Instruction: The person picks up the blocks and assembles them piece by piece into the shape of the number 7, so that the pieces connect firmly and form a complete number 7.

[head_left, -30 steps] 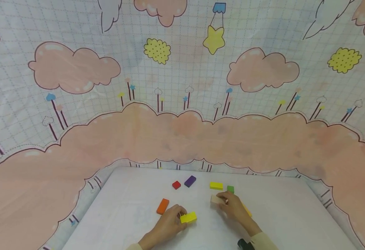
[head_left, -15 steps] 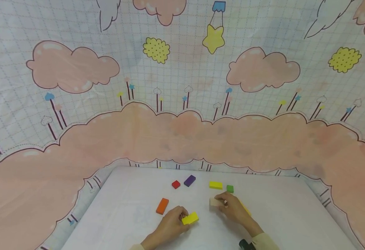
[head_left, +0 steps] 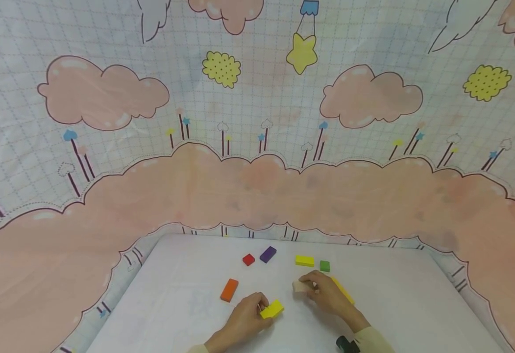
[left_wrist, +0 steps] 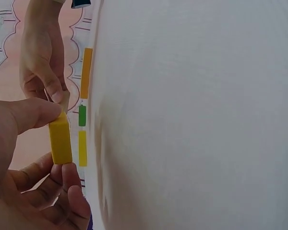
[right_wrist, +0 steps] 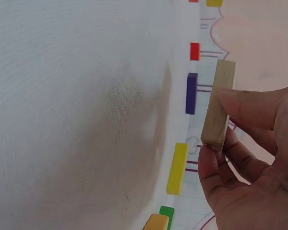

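In the head view, the left hand (head_left: pixel 247 315) pinches a yellow rectangular block (head_left: pixel 272 309) above the white tabletop (head_left: pixel 416 304), its long axis running from 8 to 2 o'clock. At its 2 o'clock, the right hand (head_left: pixel 328 294) pinches a pale rectangular wooden block (head_left: pixel 299 287), free end toward 9. Since a second ago, the gap between both blocks has narrowed.

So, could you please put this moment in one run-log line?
left hand: pinches yellow block | right hand: pinches wooden block | table: orange block, red block, purple block, second yellow block, green block, amber block
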`<action>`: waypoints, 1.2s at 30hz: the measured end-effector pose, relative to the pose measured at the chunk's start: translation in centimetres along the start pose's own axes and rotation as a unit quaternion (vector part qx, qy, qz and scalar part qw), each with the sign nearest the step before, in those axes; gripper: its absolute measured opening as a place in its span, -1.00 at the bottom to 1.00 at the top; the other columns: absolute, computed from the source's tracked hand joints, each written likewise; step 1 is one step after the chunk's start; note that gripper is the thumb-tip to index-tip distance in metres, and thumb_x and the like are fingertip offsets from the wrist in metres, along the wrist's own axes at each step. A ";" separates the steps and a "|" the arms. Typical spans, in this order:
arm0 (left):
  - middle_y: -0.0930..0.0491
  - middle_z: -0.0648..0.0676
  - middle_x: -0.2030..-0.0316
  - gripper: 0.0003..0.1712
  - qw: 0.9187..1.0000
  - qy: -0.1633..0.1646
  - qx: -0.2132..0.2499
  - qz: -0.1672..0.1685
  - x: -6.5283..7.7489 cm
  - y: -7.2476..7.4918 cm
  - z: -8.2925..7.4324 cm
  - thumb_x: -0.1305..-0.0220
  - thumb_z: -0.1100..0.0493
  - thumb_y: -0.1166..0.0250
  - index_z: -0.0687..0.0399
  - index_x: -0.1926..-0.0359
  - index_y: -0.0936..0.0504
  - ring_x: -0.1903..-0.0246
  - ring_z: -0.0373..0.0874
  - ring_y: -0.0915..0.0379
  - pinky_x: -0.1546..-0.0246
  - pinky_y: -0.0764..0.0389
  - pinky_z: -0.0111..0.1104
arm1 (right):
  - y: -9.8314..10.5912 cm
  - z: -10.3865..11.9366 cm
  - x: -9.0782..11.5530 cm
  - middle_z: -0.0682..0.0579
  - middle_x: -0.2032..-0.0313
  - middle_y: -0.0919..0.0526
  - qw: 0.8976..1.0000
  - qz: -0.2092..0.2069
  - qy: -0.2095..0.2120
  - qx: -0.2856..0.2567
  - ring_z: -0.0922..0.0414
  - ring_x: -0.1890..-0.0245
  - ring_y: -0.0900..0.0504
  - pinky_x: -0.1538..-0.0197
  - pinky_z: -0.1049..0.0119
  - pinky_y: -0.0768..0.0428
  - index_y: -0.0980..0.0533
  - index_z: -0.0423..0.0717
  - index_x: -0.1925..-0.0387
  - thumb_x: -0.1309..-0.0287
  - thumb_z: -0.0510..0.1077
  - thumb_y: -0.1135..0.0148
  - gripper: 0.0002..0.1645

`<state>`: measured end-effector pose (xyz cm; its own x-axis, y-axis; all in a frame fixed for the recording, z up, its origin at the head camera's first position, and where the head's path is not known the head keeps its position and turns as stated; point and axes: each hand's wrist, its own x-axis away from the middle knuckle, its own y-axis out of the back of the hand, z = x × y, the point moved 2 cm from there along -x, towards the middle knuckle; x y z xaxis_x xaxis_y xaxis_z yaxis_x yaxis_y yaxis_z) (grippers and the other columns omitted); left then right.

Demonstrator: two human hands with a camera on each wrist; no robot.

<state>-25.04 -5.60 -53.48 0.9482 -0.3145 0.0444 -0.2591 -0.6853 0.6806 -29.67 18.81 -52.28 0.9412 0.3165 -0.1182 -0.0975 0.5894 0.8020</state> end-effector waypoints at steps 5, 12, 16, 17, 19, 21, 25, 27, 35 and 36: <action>-0.45 -0.13 0.43 -0.65 1.000 0.002 -0.012 -0.004 0.0 -0.5 -0.2 -0.05 0.00 -0.50 -0.04 0.24 -0.53 0.42 -0.26 -0.32 0.38 -0.39 -0.47 | -0.2 0.1 0.0 0.11 0.05 -0.61 1.000 0.013 0.012 0.001 0.15 0.08 -0.58 0.08 0.32 -0.62 -0.59 0.05 0.02 -0.14 -0.27 -0.35 -0.64; -0.44 -0.12 0.44 -0.65 1.000 0.008 -0.011 -0.007 -0.2 -1.0 -0.7 -0.05 0.02 -0.50 -0.03 0.25 -0.51 0.43 -0.23 -0.32 0.38 -0.39 -0.44 | -0.1 -0.2 -0.4 0.12 0.07 -0.61 0.999 0.035 0.011 0.010 0.14 0.07 -0.58 0.04 0.22 -0.64 -0.60 0.05 0.01 -0.15 -0.25 -0.33 -0.65; -0.44 -0.11 0.44 -0.65 1.000 0.020 -0.009 -0.003 -0.5 -1.5 -0.8 -0.05 0.04 -0.50 -0.03 0.25 -0.51 0.41 -0.22 -0.34 0.34 -0.43 -0.40 | 0.0 -0.4 -0.5 0.14 0.09 -0.61 0.998 0.056 0.003 0.005 0.13 0.06 -0.57 -0.02 0.14 -0.63 -0.61 0.04 0.01 -0.16 -0.27 -0.32 -0.65; -0.44 -0.11 0.43 -0.65 1.000 0.023 -0.008 -0.001 -0.5 -1.6 -0.8 -0.06 0.05 -0.50 -0.03 0.24 -0.51 0.41 -0.21 -0.34 0.33 -0.44 -0.39 | 0.0 -0.5 -0.6 0.14 0.08 -0.61 0.998 0.061 0.000 0.003 0.13 0.06 -0.57 -0.04 0.13 -0.63 -0.61 0.04 0.01 -0.16 -0.27 -0.32 -0.65; -0.44 -0.11 0.43 -0.65 1.000 0.026 -0.009 0.001 -0.6 -1.8 -0.9 -0.06 0.05 -0.50 -0.03 0.24 -0.51 0.40 -0.21 -0.34 0.31 -0.46 -0.37 | 0.1 -0.6 -0.7 0.13 0.08 -0.61 0.998 0.070 -0.003 -0.004 0.13 0.06 -0.57 -0.05 0.10 -0.63 -0.62 0.03 0.01 -0.16 -0.27 -0.32 -0.66; -0.44 -0.10 0.44 -0.65 1.000 0.029 -0.009 0.003 -0.8 -1.9 -0.9 -0.06 0.05 -0.50 -0.02 0.25 -0.50 0.39 -0.20 -0.35 0.31 -0.46 -0.36 | 0.1 -0.7 -0.7 0.12 0.07 -0.61 0.997 0.076 -0.002 -0.007 0.11 0.05 -0.57 -0.06 0.08 -0.62 -0.62 0.02 0.02 -0.16 -0.27 -0.33 -0.66; -0.44 -0.09 0.44 -0.65 0.999 0.035 -0.012 0.006 -1.0 -2.2 -1.0 -0.05 0.05 -0.50 -0.02 0.27 -0.49 0.40 -0.20 -0.35 0.30 -0.47 -0.35 | 0.0 -1.0 -0.8 0.12 0.04 -0.62 0.997 0.076 0.014 -0.006 0.08 0.00 -0.58 -0.11 0.05 -0.60 -0.62 0.03 0.03 -0.16 -0.28 -0.32 -0.67; -0.44 -0.09 0.45 -0.65 0.999 0.037 -0.014 0.007 -1.1 -2.3 -1.1 -0.05 0.06 -0.50 -0.02 0.28 -0.49 0.40 -0.19 -0.35 0.29 -0.47 -0.34 | 0.0 -1.0 -0.8 0.13 0.02 -0.62 0.997 0.076 0.022 -0.004 0.08 -0.02 -0.58 -0.13 0.05 -0.59 -0.62 0.03 0.02 -0.16 -0.28 -0.31 -0.67; -0.43 -0.10 0.47 -0.65 0.999 0.044 -0.028 0.005 -1.6 -2.8 -1.2 -0.05 0.05 -0.50 -0.04 0.31 -0.47 0.43 -0.21 -0.35 0.32 -0.46 -0.35 | 0.4 -1.2 -0.7 0.12 0.00 -0.61 0.993 0.101 0.051 -0.027 0.02 -0.07 -0.57 -0.17 0.01 -0.55 -0.60 0.05 0.02 -0.19 -0.27 -0.29 -0.67; -0.43 -0.10 0.47 -0.65 0.999 0.045 -0.027 0.005 -1.6 -2.8 -1.3 -0.05 0.05 -0.50 -0.03 0.31 -0.47 0.43 -0.21 -0.35 0.32 -0.46 -0.35 | 0.4 -1.3 -0.7 0.13 -0.01 -0.61 0.992 0.107 0.053 -0.030 0.03 -0.07 -0.57 -0.17 0.02 -0.55 -0.60 0.06 0.01 -0.20 -0.26 -0.28 -0.68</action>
<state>-25.62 -2.34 -54.53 0.9588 -0.2595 0.1154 -0.2610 -0.6448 0.7184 -30.80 19.77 -52.62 0.8578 0.5139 -0.0129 -0.3135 0.5429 0.7791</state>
